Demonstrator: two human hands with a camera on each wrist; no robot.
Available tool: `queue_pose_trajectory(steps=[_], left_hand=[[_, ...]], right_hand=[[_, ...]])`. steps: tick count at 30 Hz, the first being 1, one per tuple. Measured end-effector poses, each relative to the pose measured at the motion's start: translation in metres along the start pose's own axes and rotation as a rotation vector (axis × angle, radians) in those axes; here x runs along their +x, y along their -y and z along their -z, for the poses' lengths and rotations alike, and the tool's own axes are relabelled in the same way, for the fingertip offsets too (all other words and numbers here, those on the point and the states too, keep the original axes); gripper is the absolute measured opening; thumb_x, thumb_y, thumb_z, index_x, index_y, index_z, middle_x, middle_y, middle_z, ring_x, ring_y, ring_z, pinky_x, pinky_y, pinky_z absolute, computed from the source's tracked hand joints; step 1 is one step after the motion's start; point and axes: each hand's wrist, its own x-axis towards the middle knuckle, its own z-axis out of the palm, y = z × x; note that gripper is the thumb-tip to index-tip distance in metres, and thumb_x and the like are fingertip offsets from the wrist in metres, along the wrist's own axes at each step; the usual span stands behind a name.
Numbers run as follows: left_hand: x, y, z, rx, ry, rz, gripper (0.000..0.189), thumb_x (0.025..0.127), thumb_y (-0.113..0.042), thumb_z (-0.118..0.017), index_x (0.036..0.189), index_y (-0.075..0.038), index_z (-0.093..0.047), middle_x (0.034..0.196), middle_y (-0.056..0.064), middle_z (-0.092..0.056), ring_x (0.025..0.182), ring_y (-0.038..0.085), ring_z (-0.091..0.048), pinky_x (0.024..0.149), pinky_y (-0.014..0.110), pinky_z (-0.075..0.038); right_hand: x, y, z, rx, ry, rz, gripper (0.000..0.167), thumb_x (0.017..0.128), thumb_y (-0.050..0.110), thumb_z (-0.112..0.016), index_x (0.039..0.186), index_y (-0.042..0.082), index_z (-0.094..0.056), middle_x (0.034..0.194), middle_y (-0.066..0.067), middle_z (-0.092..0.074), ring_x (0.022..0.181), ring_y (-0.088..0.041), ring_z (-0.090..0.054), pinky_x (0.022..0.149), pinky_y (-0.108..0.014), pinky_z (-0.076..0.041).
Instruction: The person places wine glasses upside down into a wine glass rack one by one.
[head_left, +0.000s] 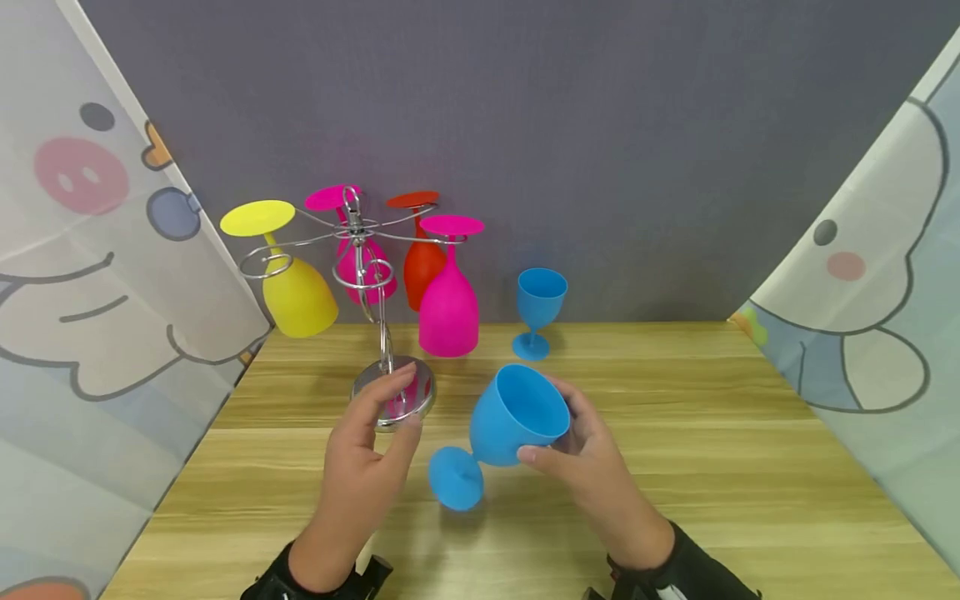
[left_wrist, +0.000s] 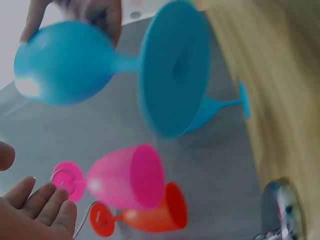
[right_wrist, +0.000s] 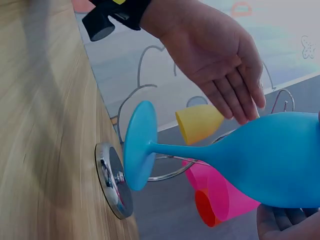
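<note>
A blue plastic wine glass (head_left: 510,425) is held by its bowl in my right hand (head_left: 596,467), thumb on the near side. It tilts with its foot down to the left and its mouth up to the right. My left hand (head_left: 363,467) is empty, thumb and fingers apart, beside the glass and in front of the chrome stand's base. In the right wrist view the left palm (right_wrist: 210,55) shows with its fingers extended. The chrome glass rack (head_left: 356,229) carries upside-down glasses: yellow (head_left: 300,296), red (head_left: 423,267), a near pink one (head_left: 450,312) and a far pink one (head_left: 348,262).
Another blue wine glass (head_left: 542,300) stands upright on the wooden table (head_left: 712,450) near the back. Behind the table rises a grey panel (head_left: 637,150). Cartoon-printed sheets hang at the left (head_left: 67,250) and right (head_left: 885,275).
</note>
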Motion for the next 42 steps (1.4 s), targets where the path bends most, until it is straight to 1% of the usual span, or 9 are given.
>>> queue_pose_trajectory(steps=[4,11,17,24,27,32,37,40,42], left_hand=[[-0.006,0.006,-0.006,0.063,0.023,0.000,0.052,0.094,0.008,-0.063,0.141,-0.013,-0.061,0.143,0.002,-0.060,0.134,0.022,-0.053,0.112,0.024,-0.040],[-0.008,0.009,-0.009,0.046,0.039,-0.005,0.049,0.093,0.010,-0.063,0.140,-0.005,-0.061,0.141,0.004,-0.061,0.133,0.023,-0.054,0.112,0.026,-0.041],[-0.004,0.008,-0.009,0.055,0.043,-0.021,0.048,0.093,0.010,-0.064,0.139,-0.002,-0.060,0.142,0.004,-0.061,0.133,0.022,-0.055,0.112,0.027,-0.042],[0.001,0.006,-0.006,0.093,0.021,-0.011,0.051,0.093,0.010,-0.063,0.140,-0.010,-0.062,0.142,0.001,-0.061,0.133,0.021,-0.054,0.111,0.026,-0.041],[0.002,0.010,-0.007,0.090,0.028,-0.010,0.050,0.094,0.010,-0.062,0.140,-0.008,-0.062,0.142,0.003,-0.061,0.133,0.022,-0.054,0.110,0.025,-0.042],[0.000,0.016,-0.011,0.101,0.020,-0.016,0.051,0.093,0.012,-0.062,0.139,-0.010,-0.063,0.140,0.002,-0.062,0.131,0.022,-0.056,0.110,0.022,-0.041],[-0.002,0.017,-0.015,0.128,0.004,-0.024,0.054,0.090,0.015,-0.065,0.137,-0.012,-0.065,0.137,0.002,-0.064,0.127,0.023,-0.059,0.108,0.021,-0.043],[-0.004,0.017,-0.017,0.134,0.021,-0.008,0.053,0.090,0.012,-0.069,0.137,-0.012,-0.065,0.135,0.002,-0.065,0.125,0.023,-0.061,0.106,0.023,-0.045],[-0.005,0.017,-0.019,0.134,0.036,0.006,0.053,0.090,0.010,-0.072,0.136,-0.013,-0.065,0.134,0.001,-0.066,0.124,0.022,-0.062,0.106,0.028,-0.048]], right_hand=[[0.000,0.001,-0.002,0.012,-0.004,0.003,0.075,0.088,0.012,-0.080,0.152,0.014,-0.040,0.148,-0.011,-0.050,0.136,-0.034,-0.049,0.108,-0.052,-0.045],[0.002,0.004,0.005,0.029,-0.027,0.065,0.076,0.090,0.013,-0.078,0.154,0.012,-0.037,0.149,-0.014,-0.048,0.136,-0.037,-0.048,0.104,-0.048,-0.049],[0.002,0.006,0.011,0.129,-0.056,0.147,0.073,0.091,0.008,-0.074,0.152,0.006,-0.035,0.150,-0.019,-0.042,0.137,-0.039,-0.045,0.104,-0.041,-0.050],[0.000,0.010,0.013,0.246,-0.051,0.246,0.070,0.092,0.009,-0.074,0.151,0.004,-0.036,0.147,-0.021,-0.042,0.133,-0.036,-0.046,0.105,-0.039,-0.050],[-0.002,0.013,0.013,0.281,-0.039,0.285,0.069,0.093,0.010,-0.075,0.151,0.004,-0.037,0.147,-0.023,-0.041,0.133,-0.036,-0.046,0.106,-0.039,-0.049],[-0.003,0.014,0.016,0.337,-0.025,0.273,0.072,0.095,0.016,-0.074,0.153,0.004,-0.033,0.152,-0.024,-0.034,0.137,-0.037,-0.042,0.110,-0.038,-0.045],[-0.002,0.015,0.017,0.455,0.020,0.252,0.074,0.099,0.020,-0.071,0.156,0.003,-0.027,0.157,-0.021,-0.029,0.140,-0.033,-0.040,0.115,-0.037,-0.040],[-0.003,0.015,0.016,0.537,0.049,0.235,0.073,0.102,0.019,-0.066,0.159,0.006,-0.021,0.159,-0.018,-0.027,0.143,-0.029,-0.037,0.117,-0.037,-0.037],[-0.003,0.016,0.016,0.583,0.076,0.220,0.072,0.104,0.018,-0.061,0.161,0.009,-0.017,0.161,-0.016,-0.025,0.145,-0.027,-0.035,0.119,-0.037,-0.035]])
